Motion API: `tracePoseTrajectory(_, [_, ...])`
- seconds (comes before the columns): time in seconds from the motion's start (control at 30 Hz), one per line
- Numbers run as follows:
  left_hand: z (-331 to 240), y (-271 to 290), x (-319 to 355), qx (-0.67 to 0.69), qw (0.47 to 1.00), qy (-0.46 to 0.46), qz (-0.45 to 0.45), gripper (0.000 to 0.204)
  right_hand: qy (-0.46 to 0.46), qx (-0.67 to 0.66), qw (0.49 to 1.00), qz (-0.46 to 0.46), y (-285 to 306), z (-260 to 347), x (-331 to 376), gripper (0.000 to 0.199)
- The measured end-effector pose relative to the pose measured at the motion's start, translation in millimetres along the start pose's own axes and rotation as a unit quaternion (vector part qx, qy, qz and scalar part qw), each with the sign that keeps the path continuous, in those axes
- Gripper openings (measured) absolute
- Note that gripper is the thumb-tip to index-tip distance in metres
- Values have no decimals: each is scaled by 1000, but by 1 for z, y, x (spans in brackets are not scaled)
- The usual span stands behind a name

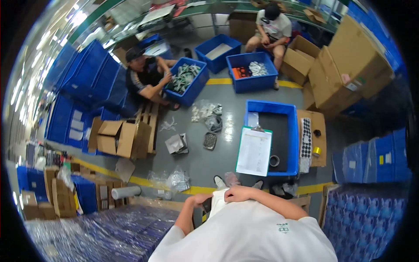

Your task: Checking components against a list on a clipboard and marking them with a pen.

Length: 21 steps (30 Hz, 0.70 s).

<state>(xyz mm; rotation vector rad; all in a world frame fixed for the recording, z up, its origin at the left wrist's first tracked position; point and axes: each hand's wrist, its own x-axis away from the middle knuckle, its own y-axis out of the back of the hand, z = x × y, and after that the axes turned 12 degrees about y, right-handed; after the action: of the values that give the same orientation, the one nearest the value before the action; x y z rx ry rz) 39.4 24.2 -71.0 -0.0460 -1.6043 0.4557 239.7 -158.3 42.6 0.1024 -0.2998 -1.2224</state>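
The white shirt lay nearest, left hand and right hand by its hem, grip impossible to tell, the right nearer the clipboard, lengthwise ahead-right

You wear a white shirt | short white sleeves | small green chest emblem | pale shoes | your hands are bare

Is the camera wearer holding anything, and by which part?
It cannot be told. The left hand is at the waist beside something dark, its grip unclear; the right hand lies against the white clothing, with no separate object visible in it.
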Motion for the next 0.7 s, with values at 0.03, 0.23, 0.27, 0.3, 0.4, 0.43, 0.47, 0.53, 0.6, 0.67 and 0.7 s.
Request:
tracePoseTrajectory(0.03, [3,4,-2,-12,1000,4,5,46,-9,-17,998,-61,-2,-2,5,23])
tracePoseTrajectory(0.23, [47,6,-97,324,936,29,137,20,-136,-5,944,-302,-7,-25,51,21])
tracePoseTrajectory(0.27, [46,-4,-114,263,964,7,19,20,-150,19,930,-336,-10,-43,58,20])
tracePoseTrajectory(0.3, [56,-4,-132,5,984,-173,-40,22,-181,30,921,-343,-7,-46,66,20])
tracePoseTrajectory(0.4, [23,-51,-121,91,981,-119,-125,27,-272,58,900,-337,-34,-69,104,22])
tracePoseTrajectory(0.43, [18,-66,-118,90,982,-115,-122,27,-289,59,898,-325,-38,-72,116,23])
tracePoseTrajectory(0.47, [9,-80,-117,234,963,-76,-111,27,-293,57,898,-323,-44,-74,125,23])
tracePoseTrajectory(0.53, [0,-111,-102,393,911,-46,-119,27,-299,13,893,-335,-57,-85,141,25])
tracePoseTrajectory(0.6, [-10,-143,-72,364,921,-55,-129,28,-308,4,886,-346,-72,-103,160,25])
tracePoseTrajectory(0.67, [-2,-152,-71,349,929,-42,-116,30,-319,-9,882,-347,-86,-122,174,25])
tracePoseTrajectory(0.7, [13,-143,-86,359,926,-28,-112,30,-338,32,883,-325,-96,-137,185,25])
